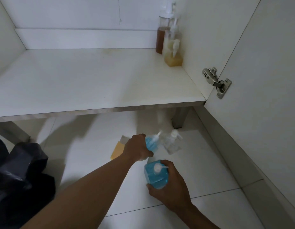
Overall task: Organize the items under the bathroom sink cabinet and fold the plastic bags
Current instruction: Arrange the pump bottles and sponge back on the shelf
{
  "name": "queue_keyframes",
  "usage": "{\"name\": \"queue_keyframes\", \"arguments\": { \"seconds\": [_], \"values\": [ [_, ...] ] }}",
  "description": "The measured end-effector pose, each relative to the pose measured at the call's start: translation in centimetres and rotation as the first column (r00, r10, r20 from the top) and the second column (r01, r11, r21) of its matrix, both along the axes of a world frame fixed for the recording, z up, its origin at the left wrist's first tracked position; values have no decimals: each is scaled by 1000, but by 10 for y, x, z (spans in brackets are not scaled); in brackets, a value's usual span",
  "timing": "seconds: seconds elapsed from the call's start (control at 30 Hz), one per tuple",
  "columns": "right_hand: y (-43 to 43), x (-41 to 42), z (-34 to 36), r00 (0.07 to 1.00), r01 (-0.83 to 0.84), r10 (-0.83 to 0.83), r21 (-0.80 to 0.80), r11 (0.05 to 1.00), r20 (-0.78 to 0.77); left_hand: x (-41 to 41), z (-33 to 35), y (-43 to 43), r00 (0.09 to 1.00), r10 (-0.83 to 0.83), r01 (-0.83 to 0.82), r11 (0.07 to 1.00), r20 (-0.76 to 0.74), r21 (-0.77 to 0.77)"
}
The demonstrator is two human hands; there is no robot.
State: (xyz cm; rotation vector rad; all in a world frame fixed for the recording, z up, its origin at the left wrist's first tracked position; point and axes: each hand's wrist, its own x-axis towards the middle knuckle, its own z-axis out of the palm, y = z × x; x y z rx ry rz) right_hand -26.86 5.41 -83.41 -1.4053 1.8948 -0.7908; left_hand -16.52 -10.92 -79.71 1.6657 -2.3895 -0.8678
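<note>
1. The left hand [137, 147] curls round the shoulder of the farther blue pump bottle [151, 143]. The right hand [171, 187] wraps the nearer blue pump bottle [155, 175] from its right side. Both bottles are low over the floor tiles [201, 171] in front of the cabinet. I cannot tell whether they are resting or lifted.
2. Main risk: each bottle hangs on a one-handed grip on smooth plastic and looks well filled, so a slip would drop it on the tile.
3. A knuckle pressing a pump head could squirt liquid.
4. The clear pump bottle [171, 143] stands just beside the left hand's bottle and looks nearly empty, so a nudge could topple it. A yellow flat item [117, 150] lies partly hidden behind that wrist.
5. On the way up, a bottle could knock the front edge of the shelf [94, 83] above.
6. The three pump bottles [171, 47] crowd the shelf's rear right corner, and pushing more in could tip them.
7. The dark plastic bag [23, 171] lies unfolded at left, easy to snag.
</note>
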Motion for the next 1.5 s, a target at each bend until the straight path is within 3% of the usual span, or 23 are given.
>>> {"name": "queue_keyframes", "arguments": {
  "seconds": [0.1,0.2,0.37,0.47,0.9,1.0,1.1,1.3,1.5],
  "values": [
    [6,-5,18,989,150,-148,-198,969,24,22,9,12,971,32,-39,999,-239,-26],
    [0,-17,51,976,216,-193,-377,900,98,36,32,26,871,50,-112,989,-489,-98],
    [-23,-37,112,964,262,-181,-594,760,193,29,98,33,686,-107,-227,908,-720,-352],
    [-47,-42,146,965,261,-182,-610,748,189,17,130,15,643,-87,-301,885,-761,-355],
    [-155,-51,173,926,379,-297,-581,721,235,-10,133,-88,703,195,-466,853,-684,-236],
    [-167,-52,166,945,319,-297,-584,746,136,-10,126,-89,700,195,-467,853,-687,-234],
    [-178,-57,156,950,169,-296,-631,758,-101,-11,122,-89,701,192,-473,846,-687,-246],
    [-226,-86,161,733,190,-515,-593,782,-444,-9,123,-91,697,183,-457,858,-693,-233],
    [-265,-118,179,610,172,-492,-502,848,-621,-8,122,-94,694,160,-443,863,-702,-241]
  ]
}}
